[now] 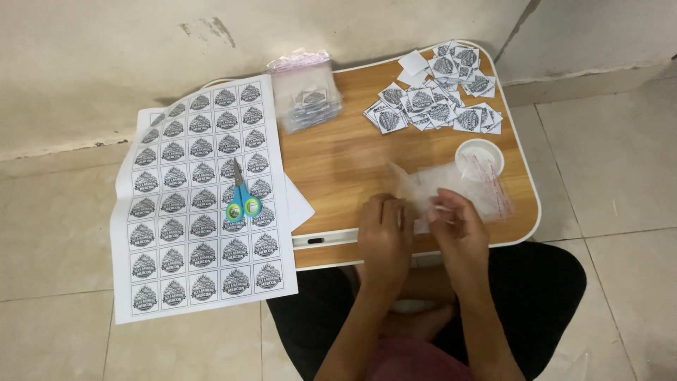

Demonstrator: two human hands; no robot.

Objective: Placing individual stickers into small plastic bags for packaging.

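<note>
Table (338,159): light wood grain, white rim. Sheet (201,201), left: white, printed with a grid of black-and-grey emblems. Scissors (242,197): blue and green handles, grey blades. Cut labels (437,99), far right: white with the same black emblem. Bags (462,187): clear, red-striped seal. Cup (479,156): white. Floor (56,240): beige tiles.

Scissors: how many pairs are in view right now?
1. The scissors lie closed on the uncut label sheet, left of the table, away from both hands. More could be hidden under the sheet or the cut labels.
</note>
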